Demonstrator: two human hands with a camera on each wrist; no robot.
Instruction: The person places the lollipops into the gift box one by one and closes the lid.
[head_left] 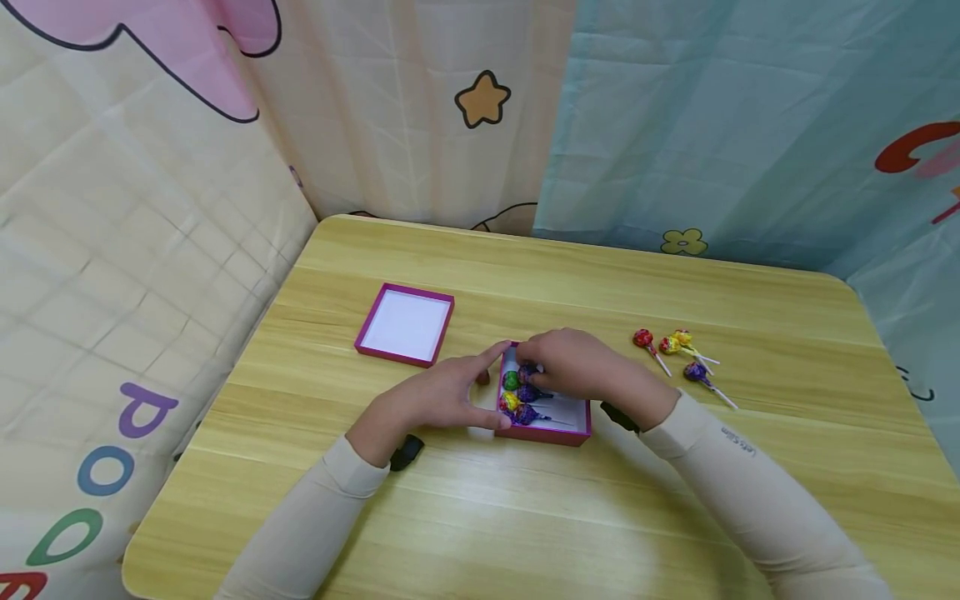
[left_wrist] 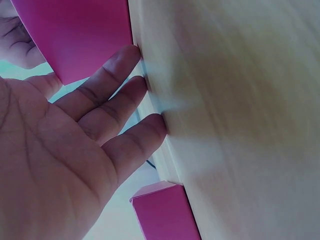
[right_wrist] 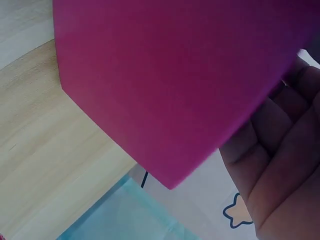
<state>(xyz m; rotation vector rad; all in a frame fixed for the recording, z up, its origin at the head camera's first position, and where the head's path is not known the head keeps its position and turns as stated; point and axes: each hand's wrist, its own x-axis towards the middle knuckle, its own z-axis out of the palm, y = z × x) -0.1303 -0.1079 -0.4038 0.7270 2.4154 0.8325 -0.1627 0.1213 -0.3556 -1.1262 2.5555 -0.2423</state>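
Two shallow pieces of smooth magenta card, a box [head_left: 551,435] and a square lid [head_left: 406,323] with a white inside, sit apart on a pale wood-grain desk [head_left: 510,517]. Round lollipops [head_left: 527,414] in shiny green, purple and yellow-red wrappers lie along the box's left part, some with sticks pointing right; four loose lollipops [head_left: 697,372] lie on the desk well to its right. From a light sleeve [head_left: 300,533], the left hand [head_left: 442,392] reaches in, its thumb and index finger spread wide along the box's left wall, the other fingers nearly straight and gripping nothing. The right hand [head_left: 573,362] arches over the box's far side, fingers bent down inside, right at the purple lollipops; whether they pinch one cannot be told, since the hand and box wall hide their tips.
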